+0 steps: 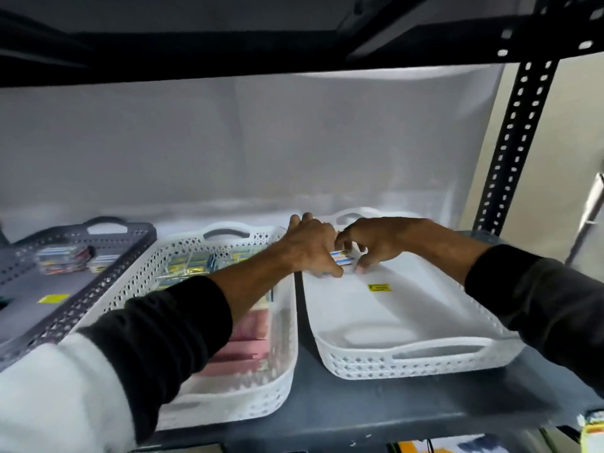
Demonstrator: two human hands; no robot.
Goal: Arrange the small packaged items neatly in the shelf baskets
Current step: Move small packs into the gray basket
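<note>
Both hands meet over the far left part of the right white basket [408,361]. My left hand [310,248] and my right hand [372,245] pinch a small blue-and-white packet [341,258] between their fingertips, low over the basket floor. That floor shows only a yellow sticker [379,287]. The middle white basket [284,354] holds yellow-and-blue packets [192,263] at the back and pink packets [243,341] at the front, partly hidden by my left forearm. The dark grey basket [81,302] at the left has a few packets [65,258] at its far end.
The baskets stand side by side on a dark shelf board [327,407]. A black perforated upright [513,142] rises at the right, and the shelf above [261,57] hangs close overhead. A pale sheet covers the back. More packaged goods [593,431] show at the lower right corner.
</note>
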